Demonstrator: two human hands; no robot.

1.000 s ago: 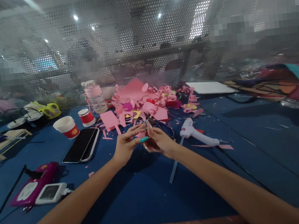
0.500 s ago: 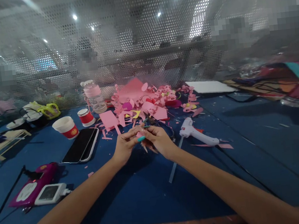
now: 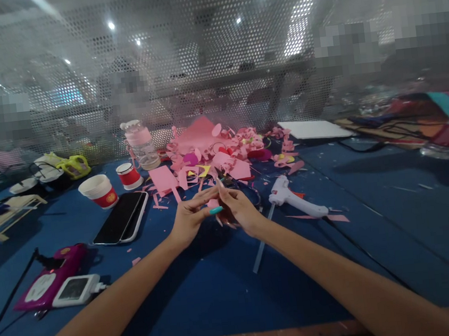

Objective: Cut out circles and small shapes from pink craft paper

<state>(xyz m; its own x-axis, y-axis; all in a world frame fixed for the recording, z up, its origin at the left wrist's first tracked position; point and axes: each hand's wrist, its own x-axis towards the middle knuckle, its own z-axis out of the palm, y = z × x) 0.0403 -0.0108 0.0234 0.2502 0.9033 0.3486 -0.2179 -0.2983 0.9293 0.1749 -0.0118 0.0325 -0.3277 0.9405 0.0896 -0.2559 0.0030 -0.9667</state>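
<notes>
My left hand (image 3: 191, 218) and my right hand (image 3: 240, 209) meet above the middle of the blue table. Between them is a small pink piece (image 3: 213, 203), perhaps paper or foam, mostly covered by my fingers. The left thumb, with a long teal nail, presses across its front, and the left fingers close behind it. The right thumb points up and away at the piece's right side, while the right fingers curl underneath. Just beyond both hands lies a heap of pink scraps (image 3: 201, 138). A white glue gun (image 3: 298, 199) rests to the right with a clear glue stick (image 3: 265, 241) beside it.
Left of my hands are a phone (image 3: 119, 219), a paper cup (image 3: 98, 191), a red-and-white cup (image 3: 129, 176) and a bottle (image 3: 141, 144). Nearer lies a purple power bank (image 3: 51, 277) with a white device (image 3: 76, 290). A white board (image 3: 314, 129) lies behind the glue gun.
My right thumb has lifted from the front of the pink piece and now points upward. The left thumb has shifted slightly right. Both hands stay in nearly the same place.
</notes>
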